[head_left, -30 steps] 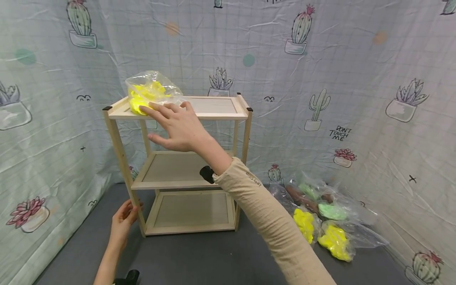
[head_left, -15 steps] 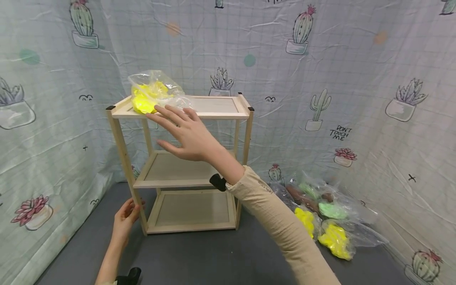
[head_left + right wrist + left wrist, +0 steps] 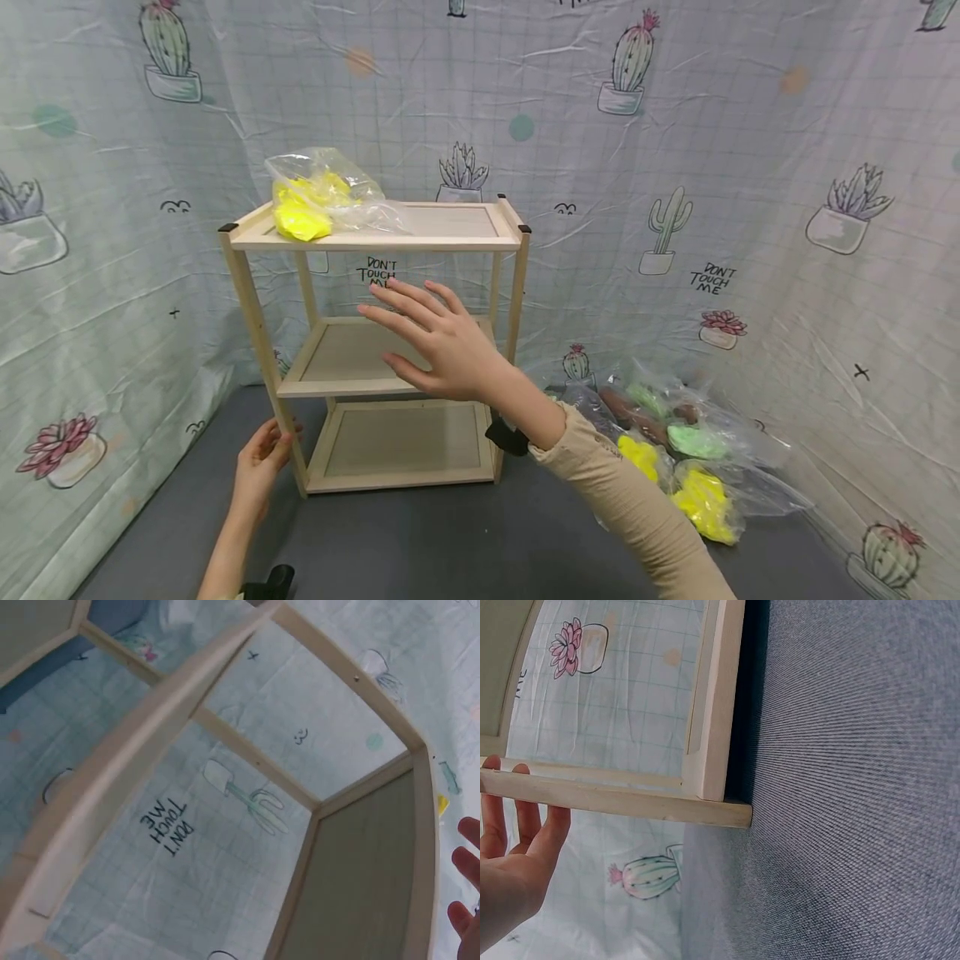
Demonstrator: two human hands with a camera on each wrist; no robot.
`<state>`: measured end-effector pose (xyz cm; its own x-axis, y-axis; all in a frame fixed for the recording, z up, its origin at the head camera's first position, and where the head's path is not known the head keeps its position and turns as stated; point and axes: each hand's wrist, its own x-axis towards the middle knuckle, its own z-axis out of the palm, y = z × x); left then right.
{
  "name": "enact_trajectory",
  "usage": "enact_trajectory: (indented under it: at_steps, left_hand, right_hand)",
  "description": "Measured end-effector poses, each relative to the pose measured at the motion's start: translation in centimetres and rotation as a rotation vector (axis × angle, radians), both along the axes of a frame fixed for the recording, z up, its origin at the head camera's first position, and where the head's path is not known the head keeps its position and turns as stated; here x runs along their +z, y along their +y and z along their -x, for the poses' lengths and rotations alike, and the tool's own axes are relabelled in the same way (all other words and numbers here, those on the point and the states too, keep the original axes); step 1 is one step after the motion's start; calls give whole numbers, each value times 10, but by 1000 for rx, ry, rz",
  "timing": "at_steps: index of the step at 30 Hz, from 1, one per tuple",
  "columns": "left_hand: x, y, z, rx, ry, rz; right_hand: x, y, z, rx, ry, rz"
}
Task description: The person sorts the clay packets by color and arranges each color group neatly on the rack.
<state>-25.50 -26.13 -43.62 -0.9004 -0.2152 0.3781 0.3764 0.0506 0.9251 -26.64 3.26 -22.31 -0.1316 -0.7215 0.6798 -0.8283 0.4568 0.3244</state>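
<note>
A clear bag of yellow pieces (image 3: 315, 202) lies on the left of the top shelf of a small three-tier wooden rack (image 3: 420, 241). My right hand (image 3: 431, 342) hovers in front of the middle shelf with its fingers spread and holds nothing; only its fingertips (image 3: 465, 877) show in the right wrist view. My left hand (image 3: 262, 457) rests with straight fingers against the rack's front left leg (image 3: 615, 799) near the floor.
More clear bags of yellow, green and brown pieces (image 3: 675, 450) lie on the grey floor (image 3: 450, 542) to the right of the rack. A cactus-print cloth (image 3: 675, 167) hangs close behind and on both sides. The rack's middle and bottom shelves hold nothing.
My right hand has left the yellow bag on the top shelf and come down and back toward me, fingers spread. The left hand stays at the rack's leg.
</note>
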Motion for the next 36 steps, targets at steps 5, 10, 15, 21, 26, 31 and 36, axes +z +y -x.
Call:
enact_trajectory:
  at_steps: [5, 10, 15, 21, 26, 31, 36]
  left_hand:
    - [0, 0, 0, -4, 0, -19]
    - [-1, -2, 1, 7, -11, -10]
    - [-3, -2, 1, 4, 2, -13]
    - [-3, 0, 1, 21, -3, 8]
    - [-2, 0, 0, 45, -12, 27]
    - [-1, 1, -1, 44, -4, 25]
    - [-1, 2, 0, 29, -3, 29]
  right_hand:
    - [-21, 11, -4, 27, 12, 13]
    - [-47, 23, -9, 40, 19, 5]
    - [-74, 42, -13, 53, -17, 15]
    - [-105, 68, -18, 11, -78, 13]
    - [-123, 88, -20, -45, -87, 10]
    - [-138, 105, -20, -99, -114, 11]
    - [-157, 126, -21, -139, -139, 18]
